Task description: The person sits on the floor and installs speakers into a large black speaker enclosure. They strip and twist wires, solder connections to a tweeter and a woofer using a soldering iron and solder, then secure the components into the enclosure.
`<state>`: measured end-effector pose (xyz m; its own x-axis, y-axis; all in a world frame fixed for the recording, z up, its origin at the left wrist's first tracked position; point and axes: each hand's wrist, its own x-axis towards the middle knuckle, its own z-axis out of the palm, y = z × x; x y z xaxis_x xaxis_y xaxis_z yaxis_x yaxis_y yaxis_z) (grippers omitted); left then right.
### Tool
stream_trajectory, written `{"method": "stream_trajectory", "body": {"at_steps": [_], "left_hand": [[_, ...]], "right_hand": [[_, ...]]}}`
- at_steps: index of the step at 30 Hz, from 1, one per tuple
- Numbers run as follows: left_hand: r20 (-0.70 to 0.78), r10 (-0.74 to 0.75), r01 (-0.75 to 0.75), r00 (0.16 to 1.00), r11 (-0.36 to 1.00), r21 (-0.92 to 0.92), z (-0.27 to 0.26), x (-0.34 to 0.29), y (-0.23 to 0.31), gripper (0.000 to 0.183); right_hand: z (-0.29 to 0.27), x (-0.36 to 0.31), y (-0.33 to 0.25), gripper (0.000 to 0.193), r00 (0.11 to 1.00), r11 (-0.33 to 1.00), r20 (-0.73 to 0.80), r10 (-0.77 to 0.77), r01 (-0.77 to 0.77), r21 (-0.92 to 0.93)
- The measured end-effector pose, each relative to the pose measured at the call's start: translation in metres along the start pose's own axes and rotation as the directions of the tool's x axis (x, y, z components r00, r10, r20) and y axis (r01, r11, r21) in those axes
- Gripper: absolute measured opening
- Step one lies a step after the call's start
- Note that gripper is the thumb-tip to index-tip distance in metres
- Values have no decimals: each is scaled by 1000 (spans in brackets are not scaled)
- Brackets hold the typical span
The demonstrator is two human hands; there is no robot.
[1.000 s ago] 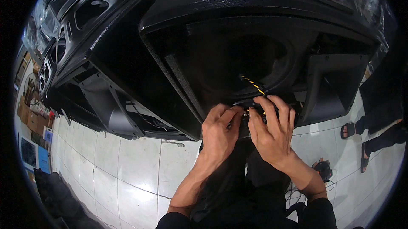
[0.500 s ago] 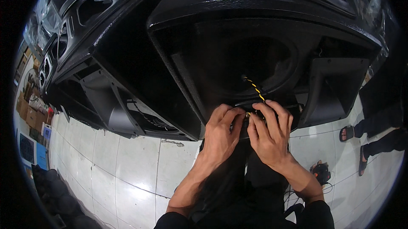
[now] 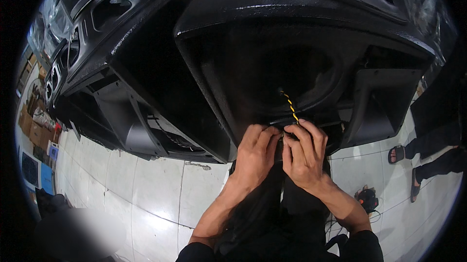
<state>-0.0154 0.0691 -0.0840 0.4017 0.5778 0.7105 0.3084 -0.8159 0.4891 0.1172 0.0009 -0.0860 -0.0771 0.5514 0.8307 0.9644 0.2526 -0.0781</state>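
A twisted yellow-and-black wire (image 3: 291,105) comes out of the dark round opening in a black speaker cabinet (image 3: 233,58) and runs down to my right hand (image 3: 305,152). My right fingers are closed on its lower end. Close beside it, my left hand (image 3: 255,150) pinches thumb and fingertips together at the same spot. Whatever lies between the left fingertips is too small and covered to make out. Both hands are just in front of the cabinet's lower edge.
A black horn (image 3: 377,106) sits in the cabinet's right side; a second cabinet (image 3: 104,101) stands to the left. Another person's sandalled foot (image 3: 397,154) is at right. A black-and-orange tool (image 3: 367,199) with a cord lies on the tiled floor (image 3: 151,189).
Both hands stay together; the right has shifted slightly left, and the wire hangs steeper. The small brass-coloured piece between the fingertips is now mostly covered. A blurred shape has appeared at lower left.
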Motion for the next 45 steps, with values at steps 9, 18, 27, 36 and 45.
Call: {"method": "stream_trajectory", "body": {"at_steps": [9, 18, 27, 36, 45], "left_hand": [[145, 341, -370, 929, 867, 333, -17, 6, 0, 40], [56, 229, -225, 972, 972, -69, -44, 11, -8, 27], [483, 493, -671, 724, 665, 328, -53, 43, 1, 34], [561, 543, -733, 625, 655, 183, -52, 67, -3, 22], [623, 462, -689, 631, 703, 177, -47, 82, 11, 24]], "right_hand": [[6, -3, 0, 22, 997, 998, -77, 17, -13, 56], [10, -4, 2, 10, 995, 995, -86, 43, -35, 91], [10, -6, 4, 14, 996, 996, -83, 38, -31, 89], [10, -7, 4, 12, 995, 995, -95, 35, -26, 99], [19, -14, 5, 11, 981, 986, -180, 70, -41, 159]]}}
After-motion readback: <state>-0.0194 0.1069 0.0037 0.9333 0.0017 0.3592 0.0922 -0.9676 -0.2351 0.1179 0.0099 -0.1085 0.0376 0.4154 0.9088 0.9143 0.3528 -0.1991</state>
